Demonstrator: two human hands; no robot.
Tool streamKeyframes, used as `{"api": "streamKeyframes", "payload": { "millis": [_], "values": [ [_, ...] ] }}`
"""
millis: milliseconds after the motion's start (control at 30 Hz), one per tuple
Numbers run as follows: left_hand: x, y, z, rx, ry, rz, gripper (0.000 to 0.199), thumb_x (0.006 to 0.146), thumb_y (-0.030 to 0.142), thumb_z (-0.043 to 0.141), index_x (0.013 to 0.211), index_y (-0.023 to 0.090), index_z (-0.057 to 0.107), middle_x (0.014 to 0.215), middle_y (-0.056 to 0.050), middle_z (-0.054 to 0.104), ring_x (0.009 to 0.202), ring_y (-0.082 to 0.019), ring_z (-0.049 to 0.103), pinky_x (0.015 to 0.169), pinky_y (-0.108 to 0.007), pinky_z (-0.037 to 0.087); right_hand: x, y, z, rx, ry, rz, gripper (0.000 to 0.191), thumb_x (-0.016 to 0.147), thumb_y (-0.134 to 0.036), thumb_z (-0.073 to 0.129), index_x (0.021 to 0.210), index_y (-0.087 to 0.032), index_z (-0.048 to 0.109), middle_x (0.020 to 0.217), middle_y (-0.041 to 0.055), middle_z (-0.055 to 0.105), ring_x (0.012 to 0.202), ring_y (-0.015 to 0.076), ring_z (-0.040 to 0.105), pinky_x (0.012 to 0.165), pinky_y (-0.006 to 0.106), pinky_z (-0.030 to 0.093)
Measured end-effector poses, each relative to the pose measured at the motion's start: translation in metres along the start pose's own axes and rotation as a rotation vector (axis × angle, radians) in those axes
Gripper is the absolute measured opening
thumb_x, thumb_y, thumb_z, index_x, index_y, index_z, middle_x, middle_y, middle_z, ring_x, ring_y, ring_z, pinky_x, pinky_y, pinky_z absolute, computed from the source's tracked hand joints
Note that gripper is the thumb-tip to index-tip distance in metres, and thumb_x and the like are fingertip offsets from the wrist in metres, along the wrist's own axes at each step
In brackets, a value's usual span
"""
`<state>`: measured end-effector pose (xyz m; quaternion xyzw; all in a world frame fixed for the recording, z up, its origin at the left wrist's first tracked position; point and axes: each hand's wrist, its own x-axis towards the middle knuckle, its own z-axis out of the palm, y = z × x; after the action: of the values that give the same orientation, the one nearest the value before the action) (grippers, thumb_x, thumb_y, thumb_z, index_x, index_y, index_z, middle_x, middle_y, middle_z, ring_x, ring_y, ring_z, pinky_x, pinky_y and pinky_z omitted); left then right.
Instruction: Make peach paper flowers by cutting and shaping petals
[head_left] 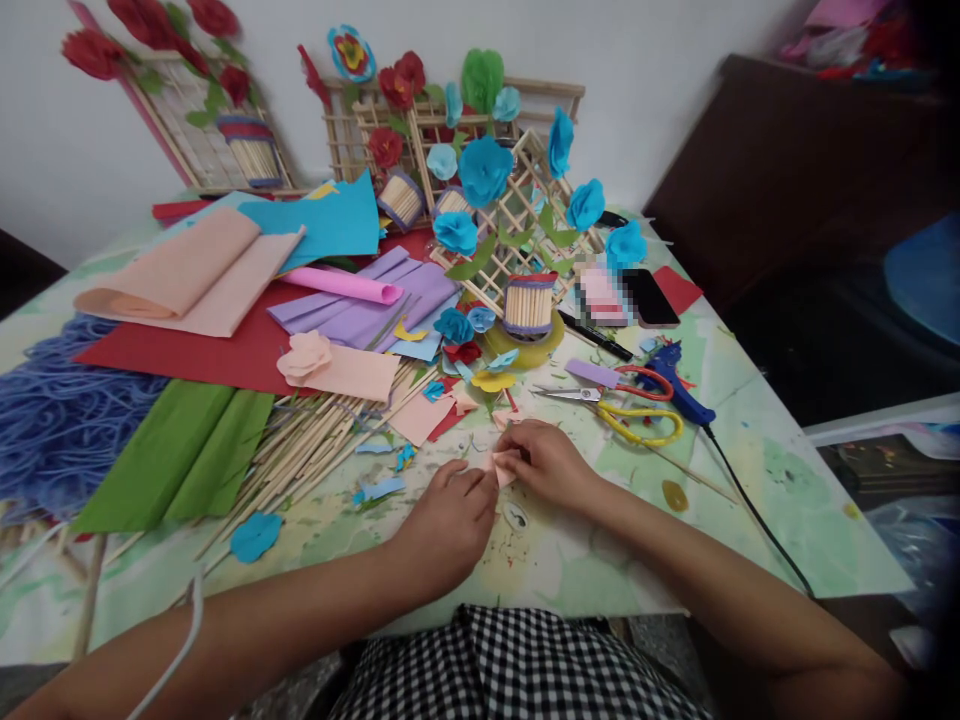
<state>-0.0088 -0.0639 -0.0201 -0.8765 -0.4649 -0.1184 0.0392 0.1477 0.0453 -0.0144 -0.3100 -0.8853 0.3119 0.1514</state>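
Close to the table's front edge, my left hand and my right hand meet over a small pink paper piece. Fingers of both hands are closed on it, and part of it is hidden beneath them. Scissors with red and yellow handles lie beyond my right hand. A pink square of paper and blue scraps are past my left hand. A pale pink paper flower rests on a pink strip further left.
A blue glue gun with a black cord lies right. Wooden sticks, green paper and blue yarn spread left. Stick lattices with paper flowers stand at the back; a phone lies back right.
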Motion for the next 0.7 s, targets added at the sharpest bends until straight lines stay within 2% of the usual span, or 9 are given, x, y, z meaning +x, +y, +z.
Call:
{"api": "streamKeyframes", "payload": {
  "millis": [300, 567, 700],
  "values": [
    [0.0033, -0.0005, -0.0035, -0.069, -0.104, -0.033, 0.022, 0.089, 0.015, 0.041, 0.099, 0.009, 0.06, 0.1, -0.009, 0.063, 0.092, -0.021, 0.053, 0.094, -0.041, 0.033, -0.0044, 0.0062, 0.0093, 0.028, 0.09, -0.039, 0.008, 0.084, -0.02, 0.054, 0.078, -0.018, 0.059, 0.076, 0.0031, 0.061, 0.077, 0.016, 0.053, 0.071, 0.028, 0.039],
    [0.0012, 0.0024, -0.0037, -0.052, -0.124, -0.061, 0.028, 0.09, 0.019, 0.04, 0.11, 0.007, 0.057, 0.115, -0.011, 0.061, 0.106, -0.023, 0.05, 0.096, -0.045, 0.027, -0.0039, 0.0051, 0.0094, 0.021, 0.106, -0.076, 0.007, 0.084, -0.02, 0.055, 0.078, -0.018, 0.058, 0.075, 0.0035, 0.06, 0.079, 0.0173, 0.05, 0.072, 0.03, 0.039],
    [0.0005, 0.0033, -0.0039, -0.037, -0.126, -0.059, 0.029, 0.091, 0.019, 0.039, 0.113, 0.008, 0.055, 0.116, -0.012, 0.061, 0.11, -0.023, 0.048, 0.095, -0.045, 0.025, -0.0024, 0.0064, 0.0111, -0.009, 0.11, -0.068, 0.007, 0.084, -0.022, 0.057, 0.078, -0.018, 0.059, 0.077, 0.0036, 0.06, 0.082, 0.018, 0.05, 0.074, 0.03, 0.039]
  ]
}}
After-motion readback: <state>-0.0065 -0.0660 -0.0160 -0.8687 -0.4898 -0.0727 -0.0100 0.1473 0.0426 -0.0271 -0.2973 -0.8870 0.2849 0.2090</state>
